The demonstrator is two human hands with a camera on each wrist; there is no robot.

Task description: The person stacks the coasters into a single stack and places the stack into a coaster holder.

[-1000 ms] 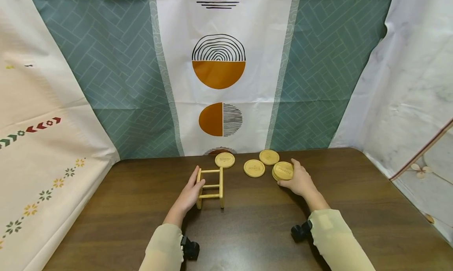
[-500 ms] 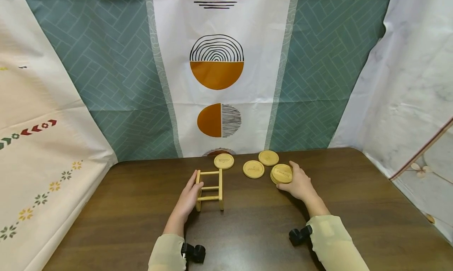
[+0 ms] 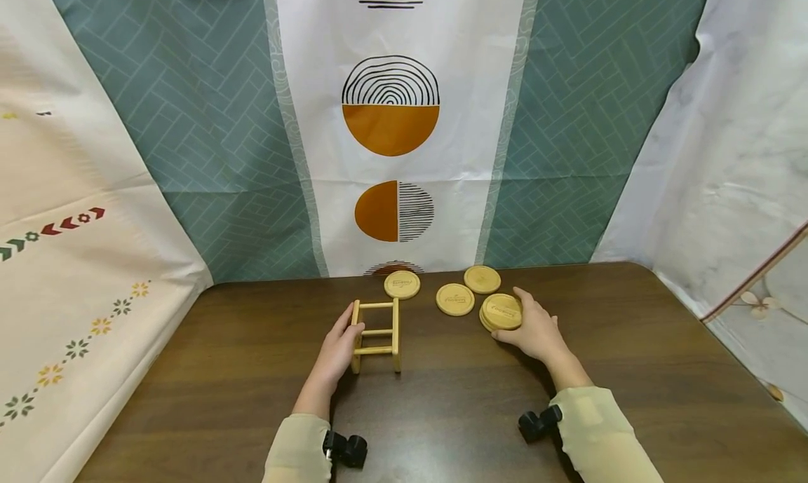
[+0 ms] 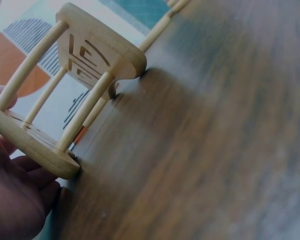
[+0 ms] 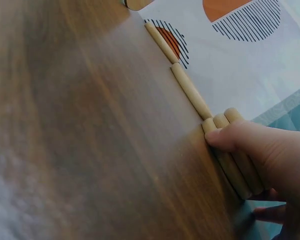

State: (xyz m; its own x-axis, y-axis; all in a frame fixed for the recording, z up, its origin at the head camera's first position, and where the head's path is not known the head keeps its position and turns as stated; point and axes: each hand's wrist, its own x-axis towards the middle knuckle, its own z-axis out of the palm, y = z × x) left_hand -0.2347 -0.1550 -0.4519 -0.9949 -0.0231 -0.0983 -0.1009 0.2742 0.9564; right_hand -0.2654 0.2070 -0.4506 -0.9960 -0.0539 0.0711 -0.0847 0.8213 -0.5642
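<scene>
A small light-wood coaster holder (image 3: 395, 336), with side panels joined by round rods, stands on the table. My left hand (image 3: 337, 350) grips its left side panel, thumb on the near side. In the left wrist view the holder (image 4: 100, 55) shows cut-out slots in its far panel, and nothing lies between the rods. On the right, my right hand (image 3: 536, 332) holds a low stack of round wooden coasters (image 3: 503, 311) between thumb and fingers. The right wrist view shows the stack (image 5: 230, 170) low at the tabletop, the thumb on its near edge.
Three loose coasters lie flat near the back edge: one behind the holder (image 3: 402, 284), one in the middle (image 3: 455, 299), one farther back (image 3: 482, 279). Patterned cloth (image 3: 391, 132) hangs behind the brown table (image 3: 442, 413). Pale cloths hang at both sides.
The stack of coasters and my right hand have shifted slightly toward me and left. My left hand and the coaster holder stay in place.
</scene>
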